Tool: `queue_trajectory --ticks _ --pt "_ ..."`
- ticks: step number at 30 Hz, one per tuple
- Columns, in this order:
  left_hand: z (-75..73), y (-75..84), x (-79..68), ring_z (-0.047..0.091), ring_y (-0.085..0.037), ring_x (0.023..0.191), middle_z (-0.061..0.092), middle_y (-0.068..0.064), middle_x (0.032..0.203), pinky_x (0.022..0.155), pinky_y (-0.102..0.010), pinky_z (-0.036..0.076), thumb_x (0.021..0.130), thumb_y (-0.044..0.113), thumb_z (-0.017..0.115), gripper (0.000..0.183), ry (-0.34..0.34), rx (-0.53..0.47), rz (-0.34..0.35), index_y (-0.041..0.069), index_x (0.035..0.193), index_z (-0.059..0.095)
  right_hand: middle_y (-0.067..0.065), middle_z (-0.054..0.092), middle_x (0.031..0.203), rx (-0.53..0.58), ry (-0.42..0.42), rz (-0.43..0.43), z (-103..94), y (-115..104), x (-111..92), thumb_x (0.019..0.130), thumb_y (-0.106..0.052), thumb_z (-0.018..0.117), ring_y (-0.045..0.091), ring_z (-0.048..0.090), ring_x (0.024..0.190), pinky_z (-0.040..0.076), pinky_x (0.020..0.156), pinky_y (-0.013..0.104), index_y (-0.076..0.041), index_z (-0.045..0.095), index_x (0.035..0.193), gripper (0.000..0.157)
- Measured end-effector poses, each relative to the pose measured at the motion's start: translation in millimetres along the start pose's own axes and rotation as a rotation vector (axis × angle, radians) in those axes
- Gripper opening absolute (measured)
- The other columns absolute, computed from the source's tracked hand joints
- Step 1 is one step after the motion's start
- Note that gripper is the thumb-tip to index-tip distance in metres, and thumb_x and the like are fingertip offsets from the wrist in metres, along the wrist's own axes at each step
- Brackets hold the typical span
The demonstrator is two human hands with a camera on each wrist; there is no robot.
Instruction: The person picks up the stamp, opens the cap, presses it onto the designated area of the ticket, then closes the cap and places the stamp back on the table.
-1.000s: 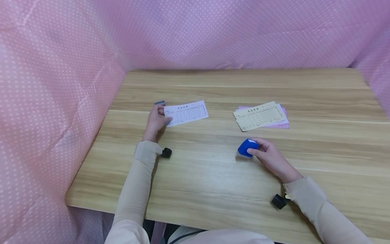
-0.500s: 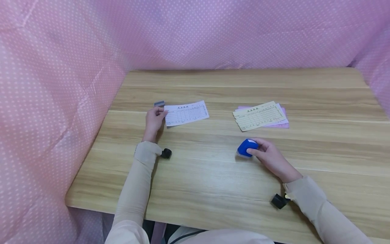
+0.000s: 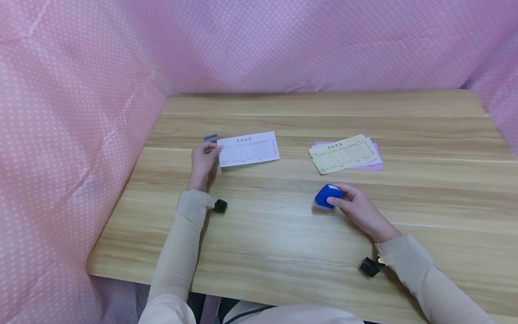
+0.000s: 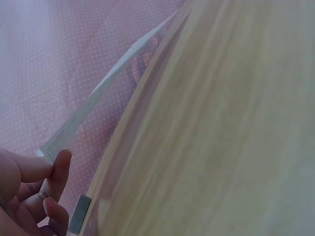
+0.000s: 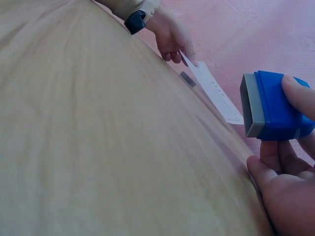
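In the head view my left hand (image 3: 204,158) pinches the left end of a white printed form (image 3: 248,149) between thumb and fingers. The left wrist view has the form (image 4: 74,120) nearly edge-on, raised off the tabletop. On the right, my right hand (image 3: 360,208) grips a blue stamp (image 3: 327,196) by its sides. Its grey base (image 5: 252,105) faces left in the right wrist view, and the thumb lies over the blue body. Just behind the left hand lies a small grey block (image 3: 211,137).
A yellow printed form (image 3: 344,154) lies over white and purple sheets (image 3: 374,166) at the right of the wooden table (image 3: 267,234). Pink dotted cloth (image 3: 283,45) hangs behind and along the left side. Black wrist cameras (image 3: 370,267) hang at both cuffs.
The left thumb has shifted back to the form's left edge. The form has come up, its right end rising and moving slightly right. The right hand and stamp have barely moved.
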State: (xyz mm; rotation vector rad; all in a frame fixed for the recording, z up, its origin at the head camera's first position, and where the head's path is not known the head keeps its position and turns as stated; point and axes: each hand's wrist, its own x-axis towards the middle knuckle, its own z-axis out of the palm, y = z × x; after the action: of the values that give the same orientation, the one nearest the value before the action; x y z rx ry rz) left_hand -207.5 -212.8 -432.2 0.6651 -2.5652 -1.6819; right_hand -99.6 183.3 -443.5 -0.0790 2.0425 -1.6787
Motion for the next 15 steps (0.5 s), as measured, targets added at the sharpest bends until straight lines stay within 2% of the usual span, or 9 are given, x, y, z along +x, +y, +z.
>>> queue_trajectory --ticks 5,10,15 --pt "4.1 2.9 -7.4 0.048 -0.009 0.079 0.057 0.003 0.092 0.065 -0.019 0.04 0.094 0.017 0.063 0.022 -0.043 -0.001 0.013 0.001 0.11 0.064 0.022 0.045 0.142 -0.005 0.001 0.001 0.4 -1.4 0.6 0.097 -0.027 0.059 -0.006 0.053 0.104 0.044 0.089 0.007 0.004 0.043 0.14 0.055" --pt "10.3 6.3 -18.2 0.049 -0.011 0.079 0.059 0.002 0.094 0.063 -0.019 0.039 0.094 0.018 0.063 0.02 -0.112 -0.009 -0.004 0.004 0.109 0.064 0.02 0.046 0.14 0.006 0.002 -0.006 0.8 -2.0 0.8 0.098 -0.024 0.058 -0.005 0.054 0.103 0.045 0.089 0.007 0.005 0.042 0.139 0.054" --pt "14.4 8.2 -27.4 0.047 -0.011 0.071 0.059 0.002 0.091 0.056 -0.019 0.036 0.094 0.019 0.064 0.018 -0.158 -0.013 -0.015 0.006 0.106 0.065 0.021 0.045 0.141 0.016 0.0 -0.008 0.8 -2.0 0.2 0.098 -0.025 0.058 -0.008 0.054 0.105 0.044 0.09 0.007 0.006 0.042 0.139 0.054"
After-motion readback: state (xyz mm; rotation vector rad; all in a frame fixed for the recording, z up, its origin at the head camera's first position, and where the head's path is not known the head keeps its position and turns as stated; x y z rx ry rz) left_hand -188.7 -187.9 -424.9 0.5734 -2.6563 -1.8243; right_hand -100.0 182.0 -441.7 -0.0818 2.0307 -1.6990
